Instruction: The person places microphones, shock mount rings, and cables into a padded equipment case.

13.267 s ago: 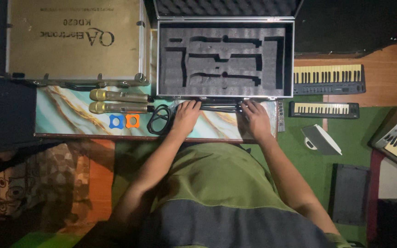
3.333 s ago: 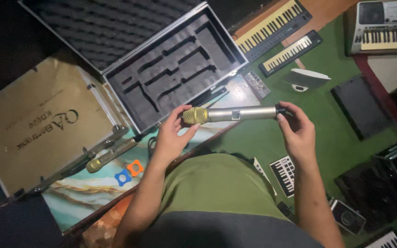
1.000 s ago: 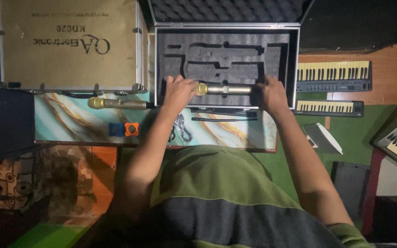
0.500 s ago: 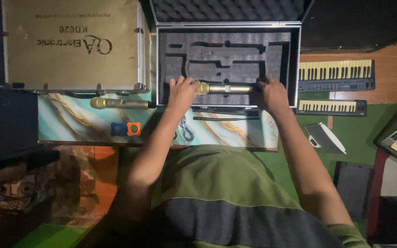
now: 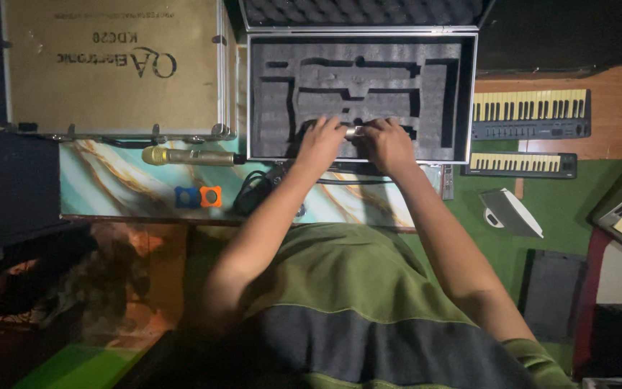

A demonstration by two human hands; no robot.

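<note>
Both hands, left hand [image 5: 319, 142] and right hand [image 5: 389, 144], have closed inward from half a second ago, now pressing the silver microphone [image 5: 355, 132] into the foam case [image 5: 358, 94] slot at 12 o'clock, indicating seating.

Dim scene, light from above centre; edges dark, soft focus.

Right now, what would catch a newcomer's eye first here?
Both hands, left hand and right hand, press a silver microphone into the grey foam of the open case at top centre. A gold microphone lies left on the marbled table, and two keyboards sit right.
</note>
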